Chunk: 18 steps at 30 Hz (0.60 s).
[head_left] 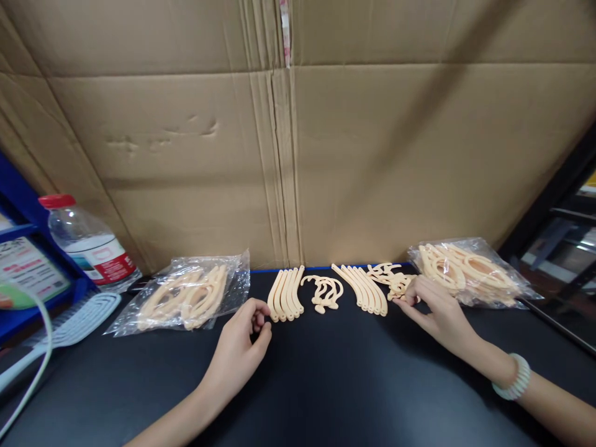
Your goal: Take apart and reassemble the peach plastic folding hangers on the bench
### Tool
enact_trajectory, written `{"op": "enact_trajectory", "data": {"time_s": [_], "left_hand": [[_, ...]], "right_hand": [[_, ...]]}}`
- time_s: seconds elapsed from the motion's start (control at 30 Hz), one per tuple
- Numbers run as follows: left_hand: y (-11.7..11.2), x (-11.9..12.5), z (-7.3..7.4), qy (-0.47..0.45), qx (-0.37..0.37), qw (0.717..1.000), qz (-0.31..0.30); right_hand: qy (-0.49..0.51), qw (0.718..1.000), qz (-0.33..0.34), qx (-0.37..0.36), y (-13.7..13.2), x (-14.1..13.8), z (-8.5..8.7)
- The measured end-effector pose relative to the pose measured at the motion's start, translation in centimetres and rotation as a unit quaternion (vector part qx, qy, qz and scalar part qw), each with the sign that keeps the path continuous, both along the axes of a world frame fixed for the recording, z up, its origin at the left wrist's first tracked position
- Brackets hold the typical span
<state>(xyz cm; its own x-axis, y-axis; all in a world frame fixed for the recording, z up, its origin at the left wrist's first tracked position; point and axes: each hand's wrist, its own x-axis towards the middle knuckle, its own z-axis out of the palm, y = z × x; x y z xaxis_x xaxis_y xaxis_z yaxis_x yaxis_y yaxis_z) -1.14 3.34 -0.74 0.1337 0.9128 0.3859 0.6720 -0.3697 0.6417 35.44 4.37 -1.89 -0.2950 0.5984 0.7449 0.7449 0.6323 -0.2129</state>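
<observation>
My left hand (242, 341) is beside the left row of beige curved plastic hanger arms (285, 295). Its fingers are loosely curled, with a gap between thumb and forefinger, and nothing shows in it. At the right, my right hand (440, 313) pinches a beige hanger hook (398, 287) in a small pile, partly hidden by the fingers. Left of that pile lies a second row of curved hanger arms (361, 288), side by side. Between the two rows several loose hooks (326, 293) lie in a cluster.
Clear plastic bags of beige hanger parts lie at left (186, 295) and right (468, 273). Far left are a red-capped bottle (93, 242), a pale hairbrush (84, 320), a white cable (44, 360) and a blue rack (18, 205). Cardboard (186, 155) stands behind the black tabletop (326, 385).
</observation>
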Motion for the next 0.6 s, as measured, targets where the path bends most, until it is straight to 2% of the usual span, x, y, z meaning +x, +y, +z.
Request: {"op": "enact_trajectory", "data": {"time_s": [0.43, 0.6], "left_hand": [[0.55, 0.21, 0.19, -0.044, -0.003, 0.999, 0.013], [0.77, 0.33, 0.26, -0.052, -0.003, 0.999, 0.01]], "right_hand": [[0.016, 0.999, -0.005, -0.039, 0.07, 0.85, -0.12], [0.015, 1.0, -0.02, -0.018, 0.09, 0.8, 0.03]]}}
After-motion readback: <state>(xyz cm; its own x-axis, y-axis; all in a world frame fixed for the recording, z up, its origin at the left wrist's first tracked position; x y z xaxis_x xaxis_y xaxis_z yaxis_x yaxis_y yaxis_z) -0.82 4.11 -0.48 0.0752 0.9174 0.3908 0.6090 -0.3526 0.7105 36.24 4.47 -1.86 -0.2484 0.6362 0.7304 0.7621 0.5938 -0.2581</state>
